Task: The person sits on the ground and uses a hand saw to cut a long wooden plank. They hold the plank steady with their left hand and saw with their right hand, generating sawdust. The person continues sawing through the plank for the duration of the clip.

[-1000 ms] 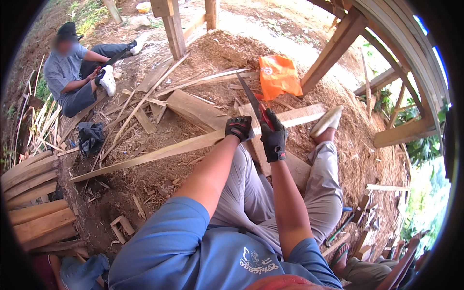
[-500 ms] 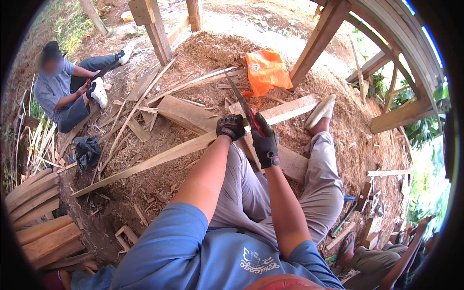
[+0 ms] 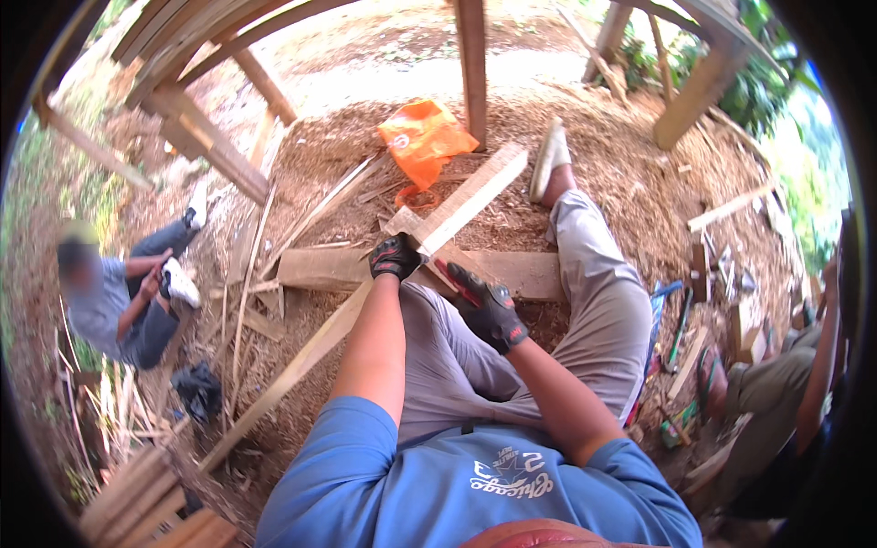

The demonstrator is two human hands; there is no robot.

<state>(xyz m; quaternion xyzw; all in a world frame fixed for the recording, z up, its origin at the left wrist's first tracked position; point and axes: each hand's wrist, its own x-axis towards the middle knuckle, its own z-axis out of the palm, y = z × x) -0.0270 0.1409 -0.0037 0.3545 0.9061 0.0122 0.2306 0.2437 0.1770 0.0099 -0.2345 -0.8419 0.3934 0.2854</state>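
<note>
A long pale plank runs from the lower left to the upper middle, lying over a thicker wooden beam. My left hand, in a black glove, is closed over the plank where it crosses the beam. Just right of it, my gloved right hand grips the red handle of a handsaw. The saw points toward the plank beside my left hand; most of its blade is hard to make out against the wood. My legs are spread around the work.
An orange bag lies beyond the plank near a wooden post. Offcuts and sawdust cover the ground. At left sits a person beside a black plastic bag. Stacked boards are lower left; another person's leg is at right.
My view has turned to the right. My right hand has lowered the saw from its raised, upright position to beside the plank. My left hand stays on the plank.
</note>
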